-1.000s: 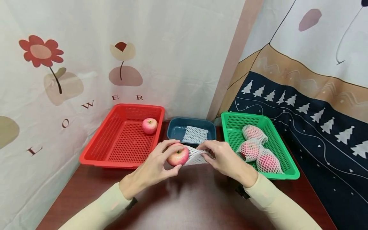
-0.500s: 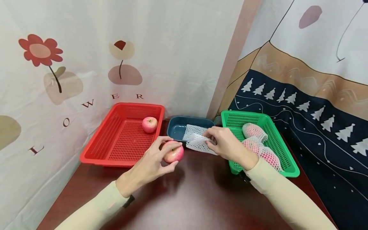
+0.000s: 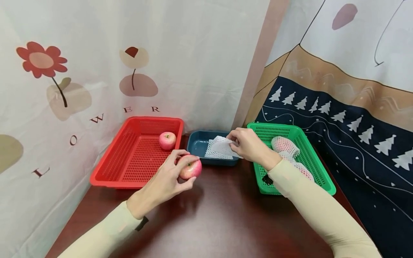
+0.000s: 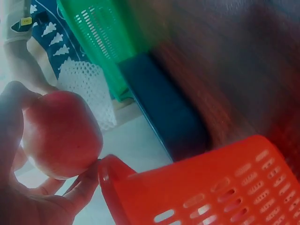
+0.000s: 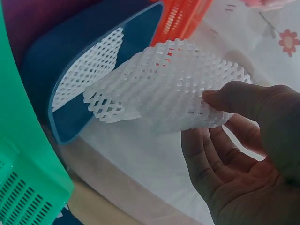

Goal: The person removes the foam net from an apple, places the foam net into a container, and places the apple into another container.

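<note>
My left hand point(image 3: 166, 179) grips a red apple point(image 3: 190, 167) above the table, just in front of the red basket point(image 3: 106, 175); the left wrist view shows the bare apple point(image 4: 63, 133) between thumb and fingers. With thumb and fingertips, my right hand point(image 3: 250, 145) pinches a white foam net sleeve point(image 3: 222, 146) over the blue tray point(image 3: 197, 143). In the right wrist view that net sleeve point(image 5: 164, 84) hangs loose and holds no fruit. A second net sleeve point(image 5: 89, 65) lies flat in the tray. Another apple point(image 3: 167, 140) sits in the red basket.
At the right stands a green basket point(image 3: 322, 175) with several netted apples point(image 3: 284, 146), partly hidden by my right arm. The blue tray stands between the two baskets at the back of the brown table point(image 3: 219, 211). A printed curtain point(image 3: 193, 64) hangs behind.
My right hand has drawn the net sleeve away from the apple and carried it up and back over the blue tray. My left hand has shifted slightly left with the apple.
</note>
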`<state>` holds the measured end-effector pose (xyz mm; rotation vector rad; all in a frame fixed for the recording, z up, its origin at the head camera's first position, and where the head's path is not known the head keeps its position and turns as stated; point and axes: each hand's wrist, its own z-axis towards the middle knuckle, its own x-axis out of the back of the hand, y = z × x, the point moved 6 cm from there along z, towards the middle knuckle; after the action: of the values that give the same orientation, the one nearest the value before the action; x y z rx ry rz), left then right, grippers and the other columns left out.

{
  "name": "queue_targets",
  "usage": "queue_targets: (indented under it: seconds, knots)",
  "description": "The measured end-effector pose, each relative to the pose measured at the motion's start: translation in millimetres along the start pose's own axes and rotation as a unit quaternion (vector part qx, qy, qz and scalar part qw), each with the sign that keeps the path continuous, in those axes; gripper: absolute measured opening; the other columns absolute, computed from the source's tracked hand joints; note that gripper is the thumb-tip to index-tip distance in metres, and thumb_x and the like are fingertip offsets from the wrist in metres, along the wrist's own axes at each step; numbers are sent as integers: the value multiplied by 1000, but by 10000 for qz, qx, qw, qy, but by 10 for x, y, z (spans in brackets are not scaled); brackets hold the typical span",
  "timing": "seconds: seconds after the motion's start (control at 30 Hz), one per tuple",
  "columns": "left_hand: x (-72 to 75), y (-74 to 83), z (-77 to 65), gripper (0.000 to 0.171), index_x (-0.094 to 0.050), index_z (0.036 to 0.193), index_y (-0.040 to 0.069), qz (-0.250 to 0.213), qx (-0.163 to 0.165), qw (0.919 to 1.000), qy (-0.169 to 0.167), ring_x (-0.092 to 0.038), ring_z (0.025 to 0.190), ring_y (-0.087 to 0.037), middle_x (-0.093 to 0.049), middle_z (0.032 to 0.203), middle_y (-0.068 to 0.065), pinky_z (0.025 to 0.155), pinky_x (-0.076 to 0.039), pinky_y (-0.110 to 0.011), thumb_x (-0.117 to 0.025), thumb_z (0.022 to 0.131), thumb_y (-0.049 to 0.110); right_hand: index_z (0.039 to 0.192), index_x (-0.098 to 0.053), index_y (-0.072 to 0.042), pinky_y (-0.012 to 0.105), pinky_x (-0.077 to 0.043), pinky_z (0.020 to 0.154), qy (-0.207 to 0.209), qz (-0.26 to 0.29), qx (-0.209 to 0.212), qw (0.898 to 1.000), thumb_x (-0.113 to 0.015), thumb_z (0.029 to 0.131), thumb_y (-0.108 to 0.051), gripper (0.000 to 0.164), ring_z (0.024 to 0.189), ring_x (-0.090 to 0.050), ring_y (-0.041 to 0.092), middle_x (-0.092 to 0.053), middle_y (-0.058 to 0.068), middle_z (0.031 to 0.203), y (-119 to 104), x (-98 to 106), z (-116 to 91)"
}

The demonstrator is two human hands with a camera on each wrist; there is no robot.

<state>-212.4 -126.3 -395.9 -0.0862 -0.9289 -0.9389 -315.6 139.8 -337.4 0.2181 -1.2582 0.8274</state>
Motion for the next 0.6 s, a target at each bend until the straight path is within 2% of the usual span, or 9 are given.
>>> queue_targets:
  seconds: [0.13,0.3,0.43,0.6]
  knots:
    - [5,-19,20,65,-73,150,23,33,130,9999,-84,-68,133,-28,-64,152,-13,99,-70,-46,-97,90,25,116,-86,-2,41,-62,79,-99,-109,-56,9999,-80,104,-5,13,86,-69,26,-80,14,100,62,-32,113]
    - [26,-21,14,64,-72,151,22,178,67,9996,-192,-67,137,-30,-66,153,-14,107,-68,-55,-96,92,27,116,-84,-2,47,-66,86,-190,-195,-88,9996,-78,105,-5,13,93,-74,30,-81,16,104,130,-102,282]
    - [25,-23,16,66,-72,152,22,287,26,9993,-254,-66,137,-30,-66,153,-12,106,-68,-53,-97,91,28,121,-82,-2,48,-69,95,-346,-319,-244,9986,-78,107,-6,15,104,-78,32,-83,17,114,201,-178,414]
    - [30,-17,19,65,-71,153,20,369,-25,9988,-326,-66,136,-30,-65,152,-13,104,-70,-49,-96,93,28,122,-79,-3,48,-71,97,-518,-534,-387,9965,-79,107,-8,15,108,-79,34,-82,18,119,256,-281,543]
